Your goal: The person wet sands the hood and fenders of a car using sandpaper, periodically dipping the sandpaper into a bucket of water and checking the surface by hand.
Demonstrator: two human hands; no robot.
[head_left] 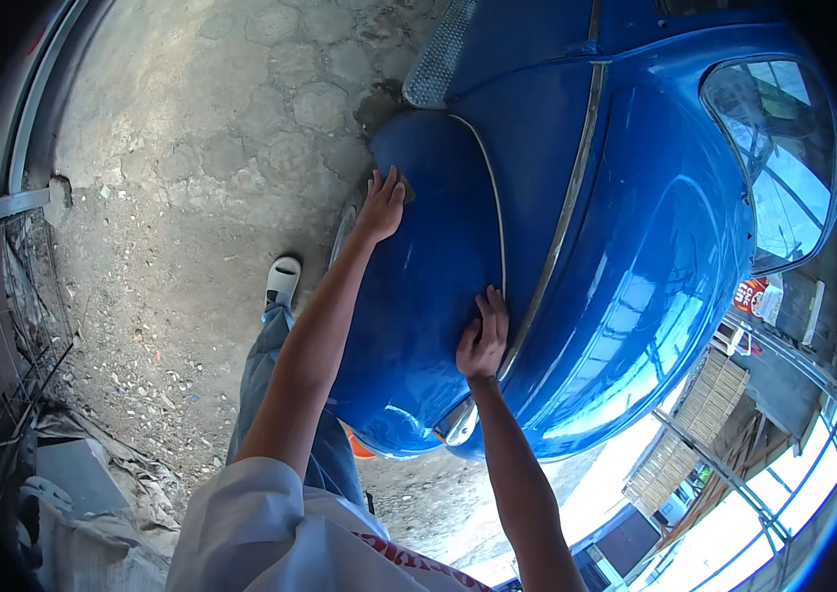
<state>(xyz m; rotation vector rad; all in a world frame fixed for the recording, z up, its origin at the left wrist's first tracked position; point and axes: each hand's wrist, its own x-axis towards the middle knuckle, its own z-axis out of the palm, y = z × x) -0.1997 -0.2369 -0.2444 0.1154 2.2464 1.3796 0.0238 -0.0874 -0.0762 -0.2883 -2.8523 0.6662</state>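
A rounded blue car fender [438, 237] lies under both of my hands, its paint dull on this part. With its fingers pressed down, my left hand [381, 207] holds a small brownish flat pad [409, 190] against the fender's far left side. Much of the pad is hidden under the fingers, so its exact kind is unclear. Nearer to me and to the right, my right hand [484, 335] rests on the fender with its fingers stretched out, holding nothing. Its fingertips lie close to the thin light trim strip [497, 217] along the fender's seam.
The glossy blue car body [626, 296] rises on the right, with a chrome strip [569, 217] and a window [774, 158]. A textured metal step [441, 59] juts out at the far end. A white slipper [282, 280] is on my foot. Debris [93, 474] lies at lower left.
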